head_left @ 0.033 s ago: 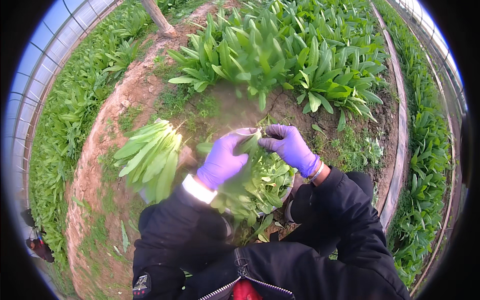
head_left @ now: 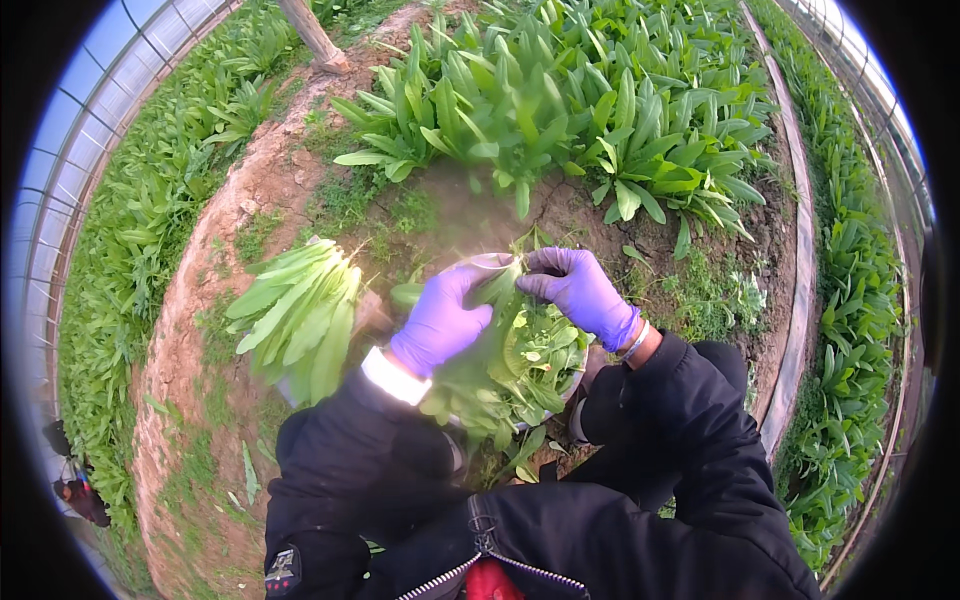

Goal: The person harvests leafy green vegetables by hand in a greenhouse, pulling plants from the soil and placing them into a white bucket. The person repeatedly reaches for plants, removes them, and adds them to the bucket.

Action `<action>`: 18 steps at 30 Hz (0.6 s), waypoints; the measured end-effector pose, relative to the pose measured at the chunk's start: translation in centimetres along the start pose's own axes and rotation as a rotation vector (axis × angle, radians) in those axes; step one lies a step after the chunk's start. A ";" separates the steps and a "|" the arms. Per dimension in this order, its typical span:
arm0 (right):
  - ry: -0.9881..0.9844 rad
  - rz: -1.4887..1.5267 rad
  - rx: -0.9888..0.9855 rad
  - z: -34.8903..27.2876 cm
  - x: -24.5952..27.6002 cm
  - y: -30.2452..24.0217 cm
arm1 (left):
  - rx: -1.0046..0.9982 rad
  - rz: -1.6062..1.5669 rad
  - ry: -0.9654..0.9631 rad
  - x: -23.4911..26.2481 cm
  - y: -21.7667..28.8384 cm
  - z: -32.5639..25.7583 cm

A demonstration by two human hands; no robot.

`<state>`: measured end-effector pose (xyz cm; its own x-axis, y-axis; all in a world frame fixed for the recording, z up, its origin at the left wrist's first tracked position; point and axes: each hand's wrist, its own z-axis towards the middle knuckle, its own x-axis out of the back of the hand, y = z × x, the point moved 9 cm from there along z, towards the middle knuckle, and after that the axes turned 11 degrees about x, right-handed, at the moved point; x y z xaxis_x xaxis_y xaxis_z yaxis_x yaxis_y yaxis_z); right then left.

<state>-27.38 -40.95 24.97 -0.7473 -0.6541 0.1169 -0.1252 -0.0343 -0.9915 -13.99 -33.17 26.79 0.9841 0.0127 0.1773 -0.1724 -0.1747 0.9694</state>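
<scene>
My left hand (head_left: 445, 315), in a purple glove, is closed around the base of a leafy green plant (head_left: 508, 288). Its long leaves hang down and look blurred. From the other side my right hand (head_left: 585, 295), also gloved in purple, pinches at the stem end with thumb and fingertips. Beneath both hands, loose green leaves (head_left: 540, 365) fill a container whose pale rim (head_left: 578, 383) shows only in part. Left of my left hand rests a bundle of long-leaved greens (head_left: 300, 315), pale stem ends pointing away from me.
Dense rows of leafy plants (head_left: 600, 110) grow ahead, with more beds left and right. A wooden post (head_left: 315, 38) stands at the far left. A long pale strip (head_left: 798, 230) edges the soil at right. Dark, unclear things (head_left: 82, 498) lie at the far left rim.
</scene>
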 end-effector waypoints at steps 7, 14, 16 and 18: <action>-0.226 -0.487 0.186 -0.5 -0.1 -0.3 | 0.125 -0.126 -0.022 2.3 0.3 0.8; -0.077 -0.016 0.224 0.4 -0.2 -0.7 | 0.131 -0.052 -0.114 0.4 0.4 0.6; -0.093 -0.014 0.091 0.5 -1.1 0.4 | 0.101 -0.044 -0.117 -0.2 0.6 0.6; -0.115 0.155 0.056 0.5 -1.8 0.3 | 0.140 -0.070 -0.143 -0.6 0.3 0.5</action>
<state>-25.79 -40.16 24.47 -0.6748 -0.7368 -0.0413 0.0241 0.0339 -0.9991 -14.62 -33.70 26.88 0.9912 -0.1089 0.0750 -0.1059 -0.3140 0.9435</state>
